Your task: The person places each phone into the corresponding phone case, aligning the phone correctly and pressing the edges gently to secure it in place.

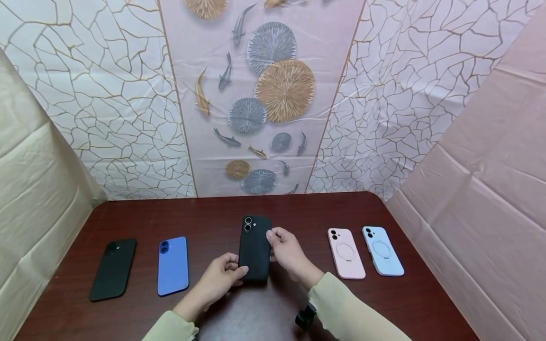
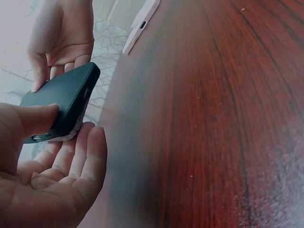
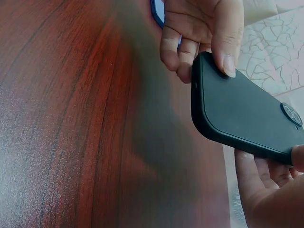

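Both hands hold a black phone (image 1: 255, 248) in a dark case above the middle of the table, its camera side facing up toward me. My left hand (image 1: 219, 279) pinches its lower left corner, thumb on the back. With thumb on the back and fingers beneath, my right hand (image 1: 290, 251) grips the upper right edge. In the right wrist view the case (image 3: 247, 107) wraps the phone's sides, and its camera ring shows at the far end. The left wrist view shows the phone's bottom edge (image 2: 81, 102). Its screen side is mostly hidden.
On the dark red table (image 1: 213, 213) lie a black phone (image 1: 113, 270) and a blue phone (image 1: 172, 266) at left. A pink phone case (image 1: 347, 258) and a light blue phone case (image 1: 384, 253) lie at right. Patterned cloth (image 1: 256, 142) hangs behind the table.
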Demonstrator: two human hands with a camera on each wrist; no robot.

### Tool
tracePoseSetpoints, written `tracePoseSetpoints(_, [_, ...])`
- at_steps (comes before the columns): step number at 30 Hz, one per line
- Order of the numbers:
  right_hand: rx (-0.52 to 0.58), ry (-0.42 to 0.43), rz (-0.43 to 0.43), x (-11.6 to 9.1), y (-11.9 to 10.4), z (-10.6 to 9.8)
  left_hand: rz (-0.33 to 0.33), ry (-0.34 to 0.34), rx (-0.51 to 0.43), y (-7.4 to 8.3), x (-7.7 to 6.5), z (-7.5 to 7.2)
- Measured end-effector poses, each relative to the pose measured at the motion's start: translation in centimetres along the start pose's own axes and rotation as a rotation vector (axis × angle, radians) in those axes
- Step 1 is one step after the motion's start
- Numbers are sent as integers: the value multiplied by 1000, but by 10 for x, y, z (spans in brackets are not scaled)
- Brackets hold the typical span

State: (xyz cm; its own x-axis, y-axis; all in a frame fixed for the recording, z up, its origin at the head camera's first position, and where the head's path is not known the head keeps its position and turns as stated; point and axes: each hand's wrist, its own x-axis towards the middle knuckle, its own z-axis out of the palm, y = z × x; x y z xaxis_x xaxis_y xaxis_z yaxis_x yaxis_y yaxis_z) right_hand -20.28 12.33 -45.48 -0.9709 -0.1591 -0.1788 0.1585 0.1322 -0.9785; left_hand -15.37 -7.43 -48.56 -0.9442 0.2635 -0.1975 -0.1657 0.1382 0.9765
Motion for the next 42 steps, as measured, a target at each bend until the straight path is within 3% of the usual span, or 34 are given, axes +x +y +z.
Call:
tracePoseSetpoints(11, [45,21,44,-4,-12,1,40,7,-14,-3,1,-2])
tracePoseSetpoints(19, [59,25,84,3,-1,0,78,28,-16,-2,-2,0])
tracePoseSetpoints(29, [59,31,90,1,-4,-1,171,49,-5,-7,-2,1])
tracePoseSetpoints(37, [65,2,103,1,-1,-2,117,16,-40,-4,-2,0])
tracePoseSetpoints(42, [37,-39,82,-3,-2,1,94,63,-14,0,-1,-3])
